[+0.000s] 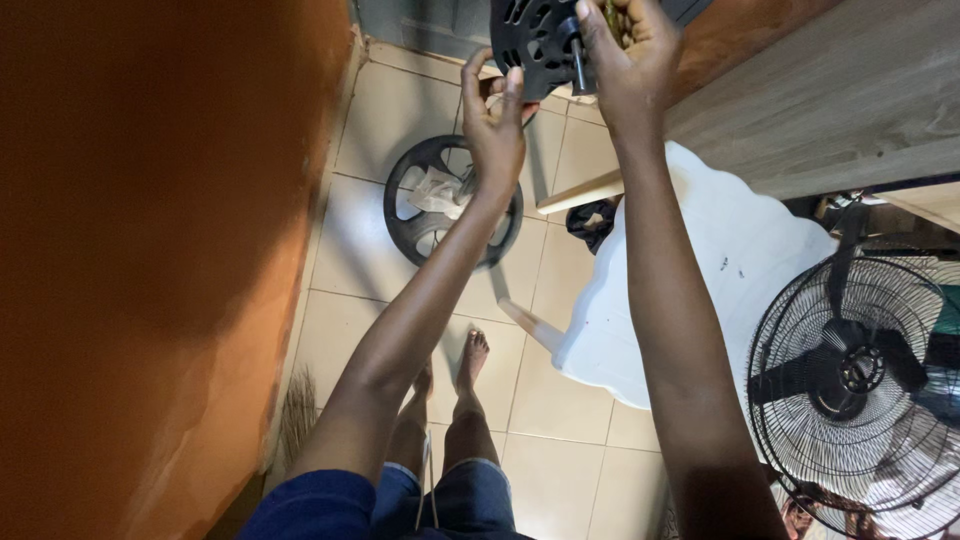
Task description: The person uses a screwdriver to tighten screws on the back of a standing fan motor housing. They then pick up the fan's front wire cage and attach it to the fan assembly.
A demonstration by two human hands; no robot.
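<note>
An orange-brown wall [150,230] fills the left of the view, well left of both hands. The left hand [495,125] is raised with its fingers [470,85] curled narrow against the lower left edge of a black slotted fan motor housing [535,40]; whether they clamp the housing or only steady it cannot be told. Directly below that hand's fingers, on the cream tiled floor [560,400], lies a round black fan base [440,205] with a crumpled pale cloth [435,192] resting in its middle. Further below, near the bottom edge, the person's bare feet [470,360] stand on the tiles. The right hand [625,65] is closed over the right side of the housing, its fingers [590,25] wrapped across the front face just beside a short black shaft [578,72] that projects from the part. The housing is held up between the two hands, at the top of the view. Below and right of the right hand's fingers sits a white plastic chair [720,260], and above it a pale wooden tabletop [820,100]. Far right of both hands, a black wire fan guard [850,380] with dark blades behind it stands beside the chair.
</note>
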